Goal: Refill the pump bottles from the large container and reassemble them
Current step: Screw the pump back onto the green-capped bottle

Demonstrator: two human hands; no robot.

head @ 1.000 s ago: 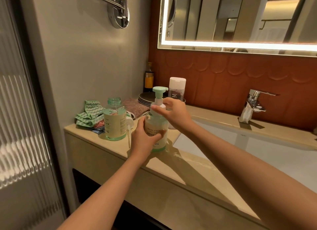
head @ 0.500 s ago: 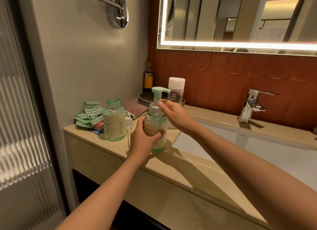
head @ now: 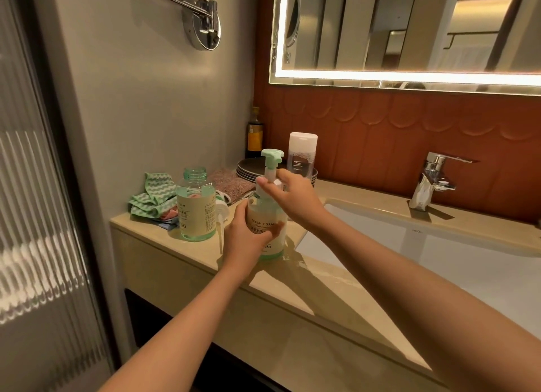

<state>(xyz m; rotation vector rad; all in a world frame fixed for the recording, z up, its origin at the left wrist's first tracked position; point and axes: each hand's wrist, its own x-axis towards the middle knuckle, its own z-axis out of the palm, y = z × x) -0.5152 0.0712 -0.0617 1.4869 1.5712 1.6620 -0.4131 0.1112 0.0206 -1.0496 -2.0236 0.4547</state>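
Nearest me, the left hand [head: 245,241] was wrapped around the body of the pump bottle [head: 263,214]. Its thumb was on the near side and its fingers curled across the label, pinning the bottle upright on the beige counter [head: 292,292], just left of the sink basin [head: 439,262]. Above it, the right hand [head: 296,199] had its fingertips curled round the white collar under the green pump head [head: 271,156], pinching the neck.

It looked to me like the screwing-down step, with 1 bottle being closed up. To do it well, I judged, the left hand had to hold the body steady while the right turned only the collar, square on its thread. A shiny patch on the counter by the base suggested the bottle could skid.

Just to the left stood the 2nd bottle [head: 195,208], neck open and liquid showing inside. Its loose white pump [head: 220,213] lay beside it, so that bottle was not yet reassembled. Behind lay crumpled green cloths [head: 152,195], stacked dark plates [head: 248,169], a tall white-capped bottle [head: 303,154] and a dark bottle [head: 255,134] in the corner. I could not tell which of them, if any, was the large container.
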